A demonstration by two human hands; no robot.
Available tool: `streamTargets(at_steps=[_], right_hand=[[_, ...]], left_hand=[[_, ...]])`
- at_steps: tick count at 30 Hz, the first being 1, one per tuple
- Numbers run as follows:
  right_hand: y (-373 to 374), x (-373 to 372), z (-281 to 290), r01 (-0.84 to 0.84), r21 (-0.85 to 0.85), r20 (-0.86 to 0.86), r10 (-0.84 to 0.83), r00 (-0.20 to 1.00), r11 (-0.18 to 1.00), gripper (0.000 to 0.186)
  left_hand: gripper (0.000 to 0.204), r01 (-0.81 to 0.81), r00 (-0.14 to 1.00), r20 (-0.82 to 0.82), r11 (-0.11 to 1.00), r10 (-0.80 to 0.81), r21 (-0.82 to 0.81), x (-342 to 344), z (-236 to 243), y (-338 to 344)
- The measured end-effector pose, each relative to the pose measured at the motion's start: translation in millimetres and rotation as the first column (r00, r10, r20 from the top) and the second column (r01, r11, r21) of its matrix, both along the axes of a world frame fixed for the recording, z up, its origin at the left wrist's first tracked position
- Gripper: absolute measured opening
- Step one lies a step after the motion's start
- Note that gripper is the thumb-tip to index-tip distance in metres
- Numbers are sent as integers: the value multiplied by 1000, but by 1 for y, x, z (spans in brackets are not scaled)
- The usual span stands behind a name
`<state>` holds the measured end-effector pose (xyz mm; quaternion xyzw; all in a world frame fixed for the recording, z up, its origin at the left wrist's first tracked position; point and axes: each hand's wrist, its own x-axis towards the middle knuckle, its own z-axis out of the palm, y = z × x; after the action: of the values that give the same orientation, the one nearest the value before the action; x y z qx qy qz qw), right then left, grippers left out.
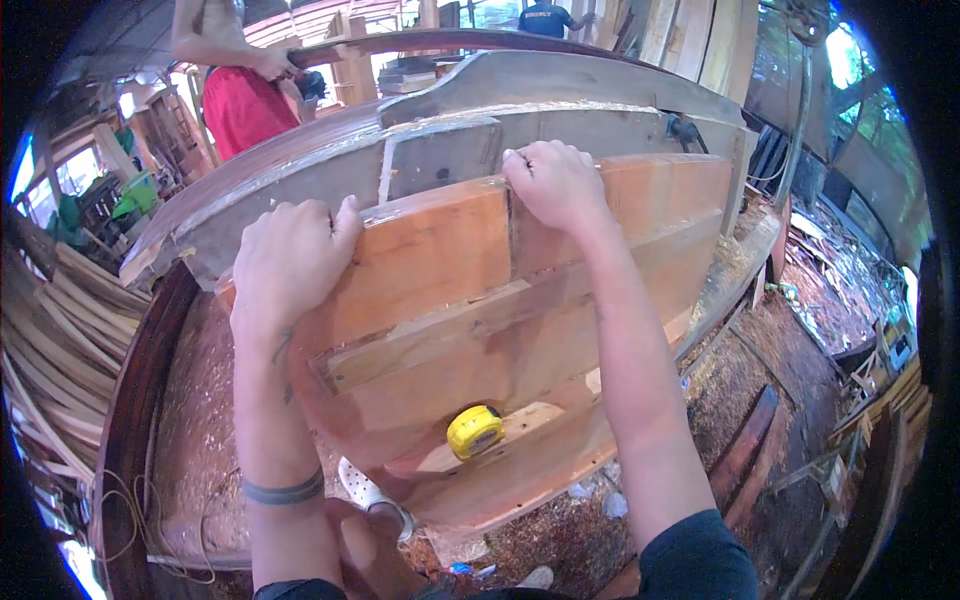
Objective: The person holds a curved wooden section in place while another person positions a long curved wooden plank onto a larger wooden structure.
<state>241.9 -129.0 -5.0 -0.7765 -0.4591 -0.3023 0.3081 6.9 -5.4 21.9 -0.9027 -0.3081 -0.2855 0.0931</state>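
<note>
A large orange-brown wooden panel (pixel 440 245), with horizontal boards across its face, stands tilted in front of me. My left hand (pixel 293 255) is hooked over its upper edge at the left, thumb on the near side. Further right along the same edge, my right hand (pixel 555 182) is closed over the top near a joint between boards. Both hands' fingertips are hidden behind the wood. Lower down, a yellow tape measure (pixel 475 432) rests on a ledge of the panel, touched by neither hand.
Behind the panel stands a larger grey-brown wooden piece with a curved top (pixel 570 75). A person in red shorts (pixel 245 110) works at the far left, another (pixel 545 20) farther back. Long wood strips (pixel 60 350) lie at left. Sawdust (pixel 560 545) and scraps cover the floor.
</note>
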Motion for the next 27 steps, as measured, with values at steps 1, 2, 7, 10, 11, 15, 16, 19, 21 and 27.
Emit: streamTargets(at_steps=[1, 2, 7, 10, 11, 15, 16, 19, 21, 27], right_hand=[[1, 0, 0, -5, -3, -19, 5, 1000, 1000, 41], [1, -1, 1, -13, -4, -19, 13, 1000, 1000, 41], [1, 3, -3, 12, 2, 2, -12, 1000, 1000, 42], [3, 2, -3, 12, 28, 31, -13, 999, 1000, 42], [3, 1, -3, 4, 26, 31, -5, 999, 1000, 42], [1, 2, -1, 34, -30, 34, -32, 999, 999, 43], [2, 3, -2, 27, -18, 42, -26, 999, 999, 43], [2, 3, -4, 21, 7, 49, -21, 999, 1000, 43], [3, 5, -5, 13, 15, 50, -14, 999, 1000, 42], [3, 3, -5, -3, 29, 43, 2, 999, 1000, 42]], left_hand=[[54, 11, 1000, 19, 1000, -11, 27, 0, -1, 1], [54, 21, 999, 37, 998, -23, 54, 0, -2, 2], [53, 21, 1000, -1, 1000, -21, 2, 1, -1, 1], [52, 24, 1000, 5, 1000, -24, 17, 0, -1, 3], [51, 30, 1000, 5, 999, -30, 13, 1, -2, 5], [51, 17, 1000, 10, 1000, -17, 21, 0, 0, 3], [51, 37, 999, 16, 999, -37, 12, -1, 0, 3], [52, 47, 999, 13, 999, -47, -1, -1, 0, 3], [52, 43, 999, 5, 999, -43, -5, 0, 0, 3], [53, 31, 999, 17, 999, -31, -14, -2, 0, 3]])
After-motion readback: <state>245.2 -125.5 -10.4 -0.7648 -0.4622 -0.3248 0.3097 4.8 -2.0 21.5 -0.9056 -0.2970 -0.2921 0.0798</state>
